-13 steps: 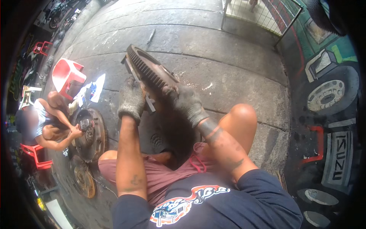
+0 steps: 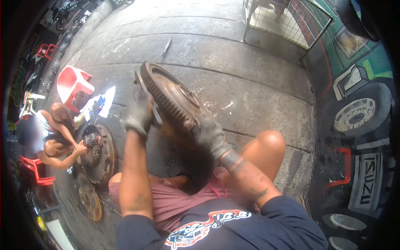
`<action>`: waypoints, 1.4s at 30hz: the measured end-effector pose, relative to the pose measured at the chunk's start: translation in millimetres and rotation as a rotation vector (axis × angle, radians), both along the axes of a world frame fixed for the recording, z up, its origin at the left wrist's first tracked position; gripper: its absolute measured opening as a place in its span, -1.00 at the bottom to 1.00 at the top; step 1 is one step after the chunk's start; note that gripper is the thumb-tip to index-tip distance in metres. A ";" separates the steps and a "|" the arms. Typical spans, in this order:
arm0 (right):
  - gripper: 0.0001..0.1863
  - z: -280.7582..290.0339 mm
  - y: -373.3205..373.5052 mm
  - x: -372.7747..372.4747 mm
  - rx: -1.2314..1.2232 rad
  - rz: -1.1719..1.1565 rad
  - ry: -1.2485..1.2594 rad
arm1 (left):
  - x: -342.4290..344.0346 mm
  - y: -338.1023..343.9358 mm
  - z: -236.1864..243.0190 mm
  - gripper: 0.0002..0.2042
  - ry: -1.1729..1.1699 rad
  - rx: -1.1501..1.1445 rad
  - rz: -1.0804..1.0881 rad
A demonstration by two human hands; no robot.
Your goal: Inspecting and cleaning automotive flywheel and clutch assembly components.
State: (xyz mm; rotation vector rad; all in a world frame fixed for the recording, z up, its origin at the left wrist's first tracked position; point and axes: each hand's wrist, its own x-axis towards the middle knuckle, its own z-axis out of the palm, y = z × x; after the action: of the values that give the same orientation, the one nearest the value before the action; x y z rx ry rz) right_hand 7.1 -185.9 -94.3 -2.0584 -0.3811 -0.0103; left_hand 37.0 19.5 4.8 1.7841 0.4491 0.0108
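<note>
A rusty flywheel (image 2: 173,89) with a toothed ring gear round its rim is held up tilted in front of me, above the concrete floor. My right hand (image 2: 210,135), in a grey work glove, is closed on the near end of its rim. On the toothed side, my gloved left hand (image 2: 139,109) is closed round a flat metal bar (image 2: 157,116) that runs along the flywheel. That hand is smeared by motion, and its fingers partly hide the bar. Whether the bar touches the teeth I cannot tell.
At left a seated co-worker (image 2: 54,146) holds a tool against another flywheel (image 2: 109,154); a toothed disc (image 2: 89,198) lies nearer. Beyond are a red-and-white chair (image 2: 73,83) and papers (image 2: 104,102). A thin strip (image 2: 166,46) lies on the floor ahead. A wire gate (image 2: 287,25) stands far right.
The flywheel has come down a little and turned, showing more of its face. My left hand has shifted slightly left and blurred, still holding the bar. My right hand has moved lower with the rim.
</note>
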 end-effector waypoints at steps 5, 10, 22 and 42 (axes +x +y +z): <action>-0.58 6.4 1.8 -5.8 -0.101 -0.014 0.014 | -73.2 -26.2 -9.6 -0.58 -0.161 0.403 -0.075; -0.57 1.5 6.2 -6.4 -0.034 -0.017 -0.038 | -1.1 29.8 2.2 -0.63 0.062 -0.179 -0.034; -0.50 23.0 6.8 14.7 -0.051 -0.044 0.060 | -8.1 102.7 39.8 -0.54 0.159 0.343 -0.152; -0.46 14.9 0.7 7.3 -0.101 -0.068 0.060 | 30.3 121.2 25.5 -0.57 0.317 -0.106 -0.042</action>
State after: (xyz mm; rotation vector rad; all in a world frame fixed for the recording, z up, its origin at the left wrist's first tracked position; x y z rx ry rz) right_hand 14.4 -185.2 -79.5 -2.1652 -0.2797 0.0301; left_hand 67.2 140.8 30.3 1.6944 0.6270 -0.3236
